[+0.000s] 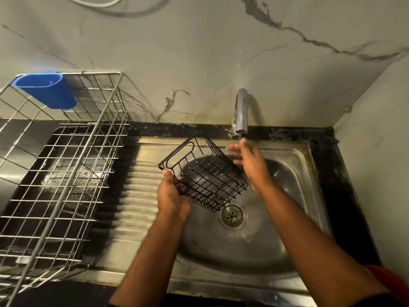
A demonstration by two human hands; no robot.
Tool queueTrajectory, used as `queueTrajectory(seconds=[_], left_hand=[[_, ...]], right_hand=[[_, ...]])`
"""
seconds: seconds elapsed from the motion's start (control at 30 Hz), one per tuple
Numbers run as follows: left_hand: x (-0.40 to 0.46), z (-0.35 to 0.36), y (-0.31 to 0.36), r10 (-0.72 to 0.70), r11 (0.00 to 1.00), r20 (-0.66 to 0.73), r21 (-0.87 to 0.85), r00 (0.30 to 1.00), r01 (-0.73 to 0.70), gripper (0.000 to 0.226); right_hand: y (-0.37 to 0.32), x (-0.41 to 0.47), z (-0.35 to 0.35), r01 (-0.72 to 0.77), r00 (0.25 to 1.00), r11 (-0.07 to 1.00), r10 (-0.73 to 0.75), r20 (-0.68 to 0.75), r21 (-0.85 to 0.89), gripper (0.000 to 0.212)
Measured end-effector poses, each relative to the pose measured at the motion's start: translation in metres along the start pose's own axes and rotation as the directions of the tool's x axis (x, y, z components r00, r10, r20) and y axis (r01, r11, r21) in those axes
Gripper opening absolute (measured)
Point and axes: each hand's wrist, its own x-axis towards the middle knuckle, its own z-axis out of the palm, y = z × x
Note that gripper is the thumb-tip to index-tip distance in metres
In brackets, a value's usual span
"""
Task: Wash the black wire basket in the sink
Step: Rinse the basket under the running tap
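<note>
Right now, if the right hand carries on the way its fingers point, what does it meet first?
Probably the tap: the right hand has straight fingers aimed up at its spout, just right of the black wire basket. Depth is unclear.

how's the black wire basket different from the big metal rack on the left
The black wire basket is small and dark, while the steel dish rack is far larger and silvery. The basket is held tilted over the sink by the left hand, with the right hand at its far side under the tap; the rack stands on the counter. The rack carries a blue holder; the basket is empty. Both are open wire grids.
</note>
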Motion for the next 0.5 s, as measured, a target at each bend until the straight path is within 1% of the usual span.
queueTrajectory(seconds=[0.03,0.07,0.1,0.13,0.17,0.2,0.23,0.3,0.33,0.37,0.4,0.5], left_hand=[[0.002,-0.001,-0.001,0.0,1.0,0.009,-0.02,1.0,0.0,0.037],[0.004,0.0,-0.003,-0.003,0.999,0.023,-0.043,1.0,0.004,0.036],[0.006,0.0,-0.004,-0.01,0.998,0.037,-0.066,0.999,0.012,0.036],[0.009,0.0,-0.006,-0.015,0.996,0.047,-0.086,0.999,0.019,0.035],[0.011,-0.001,-0.008,-0.016,0.994,0.058,-0.102,0.998,0.022,0.035],[0.012,-0.002,-0.01,-0.014,0.992,0.071,-0.121,0.997,0.023,0.035],[0.013,-0.003,-0.012,-0.013,0.99,0.083,-0.136,0.996,0.024,0.035],[0.014,-0.005,-0.015,-0.019,0.989,0.105,-0.147,0.994,0.034,0.036],[0.015,-0.007,-0.015,-0.02,0.988,0.115,-0.148,0.993,0.038,0.039],[0.016,-0.01,-0.016,-0.02,0.988,0.124,-0.147,0.992,0.039,0.041],[0.018,-0.013,-0.016,-0.022,0.989,0.131,-0.142,0.991,0.041,0.042],[0.02,-0.018,-0.02,-0.026,0.994,0.153,-0.1,0.988,0.041,0.044]], right_hand=[[-0.005,0.005,0.0,-0.039,0.999,0.986,0.042,-0.015,0.162,0.043],[-0.01,0.012,-0.001,-0.103,0.993,0.937,0.114,-0.011,0.334,0.039],[-0.013,0.02,0.0,-0.208,0.974,0.834,0.227,0.026,0.512,0.034],[-0.019,0.026,0.001,-0.316,0.933,0.69,0.349,0.083,0.651,0.03],[-0.026,0.031,0.003,-0.382,0.888,0.551,0.441,0.131,0.742,0.03],[-0.031,0.036,0.006,-0.407,0.864,0.487,0.479,0.154,0.773,0.032],[-0.034,0.039,0.008,-0.404,0.87,0.485,0.466,0.162,0.776,0.032],[-0.043,0.038,0.01,-0.396,0.903,0.552,0.379,0.202,0.734,0.027],[-0.047,0.036,0.01,-0.391,0.911,0.544,0.346,0.226,0.742,0.024],[-0.05,0.037,0.009,-0.389,0.91,0.504,0.34,0.238,0.771,0.022],[-0.05,0.038,0.008,-0.39,0.909,0.487,0.34,0.242,0.781,0.022],[-0.045,0.037,0.004,-0.45,0.89,0.49,0.312,0.332,0.746,0.021]])
